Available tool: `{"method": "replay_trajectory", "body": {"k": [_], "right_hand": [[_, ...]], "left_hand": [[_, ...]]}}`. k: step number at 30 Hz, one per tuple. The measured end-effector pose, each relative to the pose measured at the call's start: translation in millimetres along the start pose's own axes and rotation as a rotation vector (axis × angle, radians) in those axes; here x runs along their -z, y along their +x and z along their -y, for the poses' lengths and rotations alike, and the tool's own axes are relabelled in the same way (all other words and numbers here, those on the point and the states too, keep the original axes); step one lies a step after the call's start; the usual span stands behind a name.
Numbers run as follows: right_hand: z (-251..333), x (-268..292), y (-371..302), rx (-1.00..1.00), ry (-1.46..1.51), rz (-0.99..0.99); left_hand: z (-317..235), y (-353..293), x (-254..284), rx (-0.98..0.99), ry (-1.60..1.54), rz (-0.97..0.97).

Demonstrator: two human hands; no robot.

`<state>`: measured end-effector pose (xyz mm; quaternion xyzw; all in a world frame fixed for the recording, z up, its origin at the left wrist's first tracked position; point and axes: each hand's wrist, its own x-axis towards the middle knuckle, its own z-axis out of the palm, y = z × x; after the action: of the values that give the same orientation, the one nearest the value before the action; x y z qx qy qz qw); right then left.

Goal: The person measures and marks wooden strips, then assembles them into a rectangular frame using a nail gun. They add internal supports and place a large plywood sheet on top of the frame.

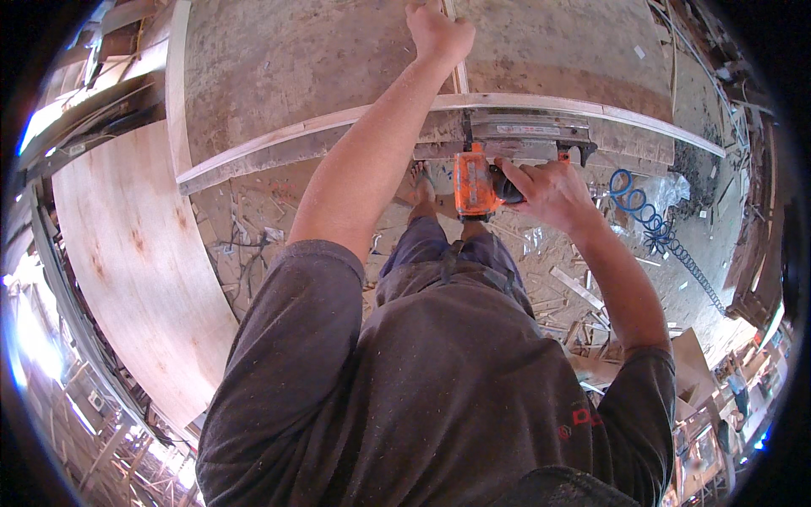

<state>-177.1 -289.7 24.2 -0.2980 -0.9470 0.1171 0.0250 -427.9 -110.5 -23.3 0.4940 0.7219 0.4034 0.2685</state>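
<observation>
My right hand (553, 193) is closed round the grip of an orange and black nail gun (473, 184). The gun's nose meets the front edge of a pale wooden frame, where a long crosswise strip (557, 103) joins a narrow lengthwise strip (461, 80). Farther out, my left hand (441, 35) is closed on that lengthwise strip, my arm stretched over the frame. Under the frame lies a worn, stained wooden tabletop (296, 68). Part of the gun's handle is hidden by my fingers.
A large pale plywood sheet (139, 262) leans or lies at the left. On the right, a blue coiled air hose (655, 224) runs over the floor. Wood scraps (579, 287) litter the ground round my feet. Clear plastic (673, 193) lies beside the hose.
</observation>
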Motion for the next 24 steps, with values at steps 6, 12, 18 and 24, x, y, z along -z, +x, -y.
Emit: {"method": "replay_trajectory", "body": {"k": [6,12,18,24], "right_hand": [[1.3,7.2,1.5,0.033,-0.007,0.0],[3.2,7.8,0.9,0.009,0.009,-0.012],[2.7,4.7,1.0,0.017,0.015,0.007],[5.4,3.9,-4.5,0.031,-0.029,0.043]], "left_hand": [[24.1,7.2,-15.0,-0.159,0.024,-0.157],[5.4,1.8,-4.1,-0.053,0.018,-0.034],[8.5,1.2,-0.2,-0.001,0.042,-0.034],[6.5,1.8,-3.3,-0.107,0.001,-0.067]]}}
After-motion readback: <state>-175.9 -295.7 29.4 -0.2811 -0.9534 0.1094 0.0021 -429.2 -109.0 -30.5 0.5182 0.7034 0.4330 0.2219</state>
